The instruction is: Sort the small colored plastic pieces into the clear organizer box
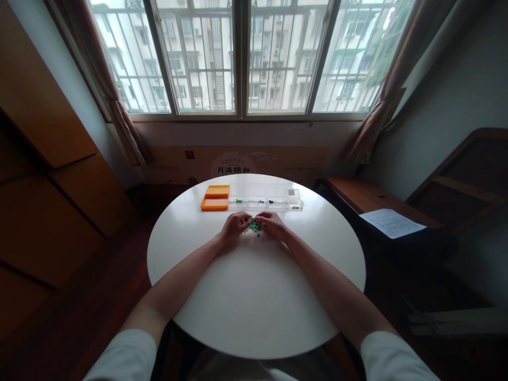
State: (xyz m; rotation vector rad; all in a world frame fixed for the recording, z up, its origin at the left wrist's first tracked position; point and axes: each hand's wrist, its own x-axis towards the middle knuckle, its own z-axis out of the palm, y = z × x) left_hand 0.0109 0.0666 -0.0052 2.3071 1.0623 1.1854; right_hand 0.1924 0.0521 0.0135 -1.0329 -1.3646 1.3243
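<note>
A small heap of tiny coloured pieces [254, 226], green, blue and yellow, lies on the white round table [254, 296]. My left hand [235, 225] rests at the heap's left side, its fingers bent inward and pressed together. Opposite it, my right hand [272, 225] touches the right side with thumb and fingertips pinched. Whatever sits between the fingertips is too small to make out. Just beyond the hands stand an orange box [215, 203] with its lid raised and a row of clear plastic boxes [257, 191] holding a few green, blue and dark bits.
To the right, a sheet of paper [392, 223] lies on a dark surface beside a wooden desk [357, 196]. A cardboard box [297, 159] stands behind the table under the barred window [278, 58]. Wooden cabinets [79, 190] line the left side.
</note>
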